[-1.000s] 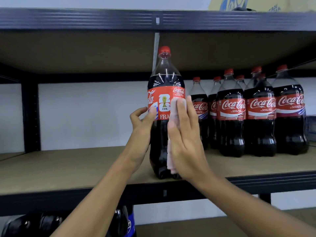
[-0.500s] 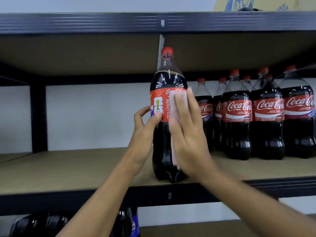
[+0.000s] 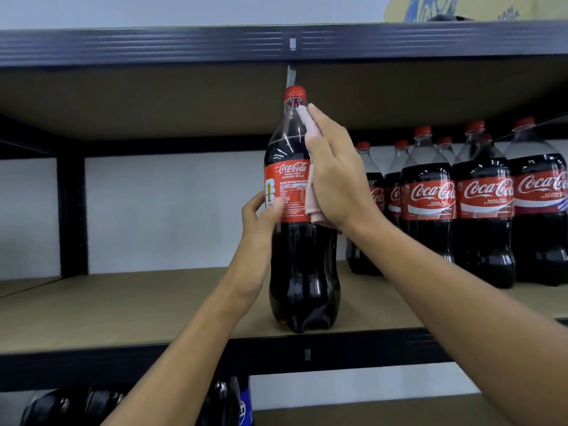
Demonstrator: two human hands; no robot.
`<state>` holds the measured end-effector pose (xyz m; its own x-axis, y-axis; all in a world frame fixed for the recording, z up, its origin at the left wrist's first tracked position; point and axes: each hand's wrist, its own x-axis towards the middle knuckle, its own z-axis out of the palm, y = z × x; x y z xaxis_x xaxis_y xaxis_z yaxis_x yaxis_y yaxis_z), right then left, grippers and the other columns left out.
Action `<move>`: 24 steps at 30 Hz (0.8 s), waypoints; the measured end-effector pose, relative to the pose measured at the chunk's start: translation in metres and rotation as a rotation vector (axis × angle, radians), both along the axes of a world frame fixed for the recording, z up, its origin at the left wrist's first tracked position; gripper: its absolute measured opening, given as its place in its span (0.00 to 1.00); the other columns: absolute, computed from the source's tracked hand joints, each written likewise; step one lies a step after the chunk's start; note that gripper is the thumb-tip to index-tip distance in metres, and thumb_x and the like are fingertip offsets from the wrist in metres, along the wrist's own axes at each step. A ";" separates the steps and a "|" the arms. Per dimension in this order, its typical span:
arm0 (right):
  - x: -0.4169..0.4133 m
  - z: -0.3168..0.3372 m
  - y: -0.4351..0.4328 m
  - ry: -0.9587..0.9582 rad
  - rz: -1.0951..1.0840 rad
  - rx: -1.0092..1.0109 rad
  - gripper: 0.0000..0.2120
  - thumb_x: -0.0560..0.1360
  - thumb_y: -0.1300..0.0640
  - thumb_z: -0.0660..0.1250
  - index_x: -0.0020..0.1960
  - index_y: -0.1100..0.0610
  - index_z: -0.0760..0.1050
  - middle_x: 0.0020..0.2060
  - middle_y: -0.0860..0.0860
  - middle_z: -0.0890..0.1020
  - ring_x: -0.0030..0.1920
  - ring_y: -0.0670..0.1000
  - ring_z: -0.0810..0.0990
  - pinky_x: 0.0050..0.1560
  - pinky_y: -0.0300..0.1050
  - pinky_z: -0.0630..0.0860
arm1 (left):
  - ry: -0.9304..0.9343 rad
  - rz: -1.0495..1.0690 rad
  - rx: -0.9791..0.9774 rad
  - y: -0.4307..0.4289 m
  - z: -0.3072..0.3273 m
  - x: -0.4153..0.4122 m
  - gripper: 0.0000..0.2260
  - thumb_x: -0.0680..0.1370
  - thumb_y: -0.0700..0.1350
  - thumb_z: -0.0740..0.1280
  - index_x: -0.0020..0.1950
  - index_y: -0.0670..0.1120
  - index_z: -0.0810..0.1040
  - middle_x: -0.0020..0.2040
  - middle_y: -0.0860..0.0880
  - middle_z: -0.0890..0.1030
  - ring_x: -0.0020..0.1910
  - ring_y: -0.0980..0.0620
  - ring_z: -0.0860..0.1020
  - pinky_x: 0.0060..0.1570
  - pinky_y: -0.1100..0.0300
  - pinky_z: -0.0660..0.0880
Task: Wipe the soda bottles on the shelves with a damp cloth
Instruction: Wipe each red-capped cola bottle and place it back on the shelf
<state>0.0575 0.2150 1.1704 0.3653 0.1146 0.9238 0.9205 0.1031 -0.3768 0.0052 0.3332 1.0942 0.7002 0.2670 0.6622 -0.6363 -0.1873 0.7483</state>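
Here, glossy curved bottle in curled left grip; right grip flat on soft pink cloth.

A shop or stockroom: dark metal shelving with board decks, a row of identical cola bottles at the shelf's right end, more bottles on the shelf below.

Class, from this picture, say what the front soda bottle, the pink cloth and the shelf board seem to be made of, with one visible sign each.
Front soda bottle: likely clear glossy plastic; sharp highlights, see-through neck.
Pink cloth: seemingly soft matte fabric; it folds under the right hand.
Shelf board: probably matte brown fibreboard; flat, no visible grain.
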 end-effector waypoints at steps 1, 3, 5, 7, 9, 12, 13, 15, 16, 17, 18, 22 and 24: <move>-0.001 -0.009 0.001 -0.049 -0.050 -0.014 0.22 0.87 0.48 0.53 0.80 0.47 0.63 0.78 0.41 0.64 0.77 0.39 0.61 0.79 0.46 0.61 | 0.010 0.005 0.017 -0.001 0.000 -0.001 0.33 0.74 0.71 0.66 0.74 0.60 0.63 0.63 0.52 0.82 0.59 0.54 0.84 0.65 0.47 0.78; -0.005 -0.040 0.000 -0.157 -0.138 -0.045 0.23 0.88 0.50 0.50 0.83 0.47 0.55 0.80 0.37 0.55 0.80 0.36 0.49 0.78 0.33 0.50 | 0.019 0.022 0.032 -0.001 -0.001 0.000 0.35 0.70 0.70 0.68 0.73 0.62 0.62 0.63 0.52 0.82 0.59 0.53 0.84 0.65 0.47 0.79; -0.010 -0.082 -0.002 -0.157 -0.124 -0.083 0.25 0.88 0.47 0.49 0.83 0.42 0.46 0.79 0.32 0.45 0.79 0.34 0.42 0.76 0.31 0.50 | 0.010 0.027 0.030 0.002 -0.002 0.001 0.33 0.72 0.70 0.70 0.72 0.62 0.64 0.64 0.52 0.82 0.61 0.53 0.83 0.66 0.46 0.78; -0.016 -0.115 -0.005 -0.128 -0.084 -0.138 0.28 0.86 0.44 0.49 0.81 0.34 0.39 0.78 0.29 0.37 0.79 0.34 0.39 0.79 0.42 0.52 | 0.010 0.027 0.027 0.005 -0.003 0.002 0.36 0.70 0.72 0.71 0.73 0.61 0.66 0.66 0.52 0.80 0.63 0.51 0.82 0.67 0.46 0.77; -0.019 -0.128 -0.007 -0.130 -0.086 -0.160 0.28 0.86 0.45 0.49 0.77 0.27 0.36 0.76 0.26 0.35 0.79 0.35 0.37 0.80 0.47 0.50 | 0.009 0.028 0.045 0.009 -0.004 0.003 0.37 0.68 0.71 0.70 0.74 0.60 0.67 0.67 0.52 0.80 0.64 0.51 0.81 0.68 0.46 0.76; -0.018 -0.104 -0.005 -0.057 -0.031 -0.124 0.26 0.86 0.44 0.49 0.80 0.33 0.41 0.75 0.24 0.38 0.78 0.32 0.40 0.79 0.42 0.53 | -0.003 0.014 0.048 0.010 -0.004 0.002 0.31 0.73 0.67 0.68 0.73 0.58 0.68 0.66 0.53 0.81 0.62 0.56 0.82 0.68 0.49 0.75; -0.018 -0.088 -0.005 -0.057 -0.024 -0.101 0.26 0.87 0.45 0.48 0.81 0.37 0.43 0.76 0.26 0.40 0.78 0.32 0.41 0.78 0.38 0.52 | -0.005 0.020 0.039 0.009 -0.003 0.002 0.31 0.73 0.66 0.67 0.73 0.57 0.69 0.65 0.53 0.81 0.60 0.58 0.82 0.67 0.51 0.76; -0.012 -0.050 -0.002 -0.091 -0.043 -0.075 0.24 0.88 0.48 0.49 0.83 0.45 0.51 0.78 0.33 0.50 0.79 0.33 0.44 0.77 0.32 0.48 | 0.011 0.033 0.012 0.009 -0.001 0.002 0.30 0.73 0.66 0.64 0.72 0.56 0.69 0.63 0.53 0.82 0.58 0.59 0.83 0.67 0.51 0.75; -0.009 -0.031 -0.002 -0.090 -0.046 -0.067 0.23 0.88 0.49 0.50 0.83 0.47 0.55 0.80 0.37 0.54 0.80 0.35 0.48 0.78 0.33 0.48 | 0.018 0.033 -0.002 0.009 -0.001 0.001 0.29 0.73 0.66 0.63 0.71 0.56 0.69 0.62 0.52 0.83 0.60 0.57 0.82 0.68 0.49 0.75; -0.006 -0.014 -0.002 -0.061 -0.028 -0.054 0.23 0.88 0.48 0.51 0.82 0.48 0.60 0.80 0.40 0.58 0.80 0.38 0.54 0.80 0.38 0.52 | 0.023 0.038 -0.018 0.009 0.000 0.001 0.27 0.75 0.65 0.62 0.72 0.57 0.68 0.61 0.52 0.83 0.61 0.54 0.82 0.69 0.47 0.74; -0.003 0.000 -0.002 -0.013 0.016 -0.035 0.22 0.86 0.46 0.54 0.80 0.47 0.63 0.79 0.43 0.63 0.78 0.41 0.60 0.80 0.46 0.58 | 0.023 0.050 -0.029 0.008 0.000 0.001 0.26 0.77 0.64 0.61 0.73 0.58 0.66 0.61 0.51 0.83 0.61 0.53 0.82 0.70 0.46 0.74; -0.005 -0.008 -0.001 -0.057 0.021 -0.004 0.21 0.86 0.47 0.54 0.78 0.45 0.65 0.74 0.33 0.63 0.79 0.39 0.58 0.80 0.46 0.58 | -0.011 0.081 0.033 -0.001 0.001 -0.002 0.28 0.79 0.67 0.58 0.75 0.59 0.59 0.64 0.50 0.79 0.59 0.55 0.83 0.64 0.52 0.78; -0.007 -0.043 0.001 -0.164 -0.083 -0.033 0.22 0.88 0.50 0.51 0.82 0.47 0.58 0.75 0.30 0.53 0.80 0.36 0.46 0.80 0.40 0.51 | -0.014 0.095 0.075 -0.004 0.001 -0.003 0.32 0.72 0.69 0.62 0.73 0.61 0.60 0.63 0.49 0.81 0.56 0.55 0.84 0.60 0.53 0.80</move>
<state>0.0500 0.2155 1.1273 0.2193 0.1215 0.9680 0.9748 0.0145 -0.2227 0.0024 0.3296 1.0950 0.6641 0.2816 0.6926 -0.6236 -0.3024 0.7209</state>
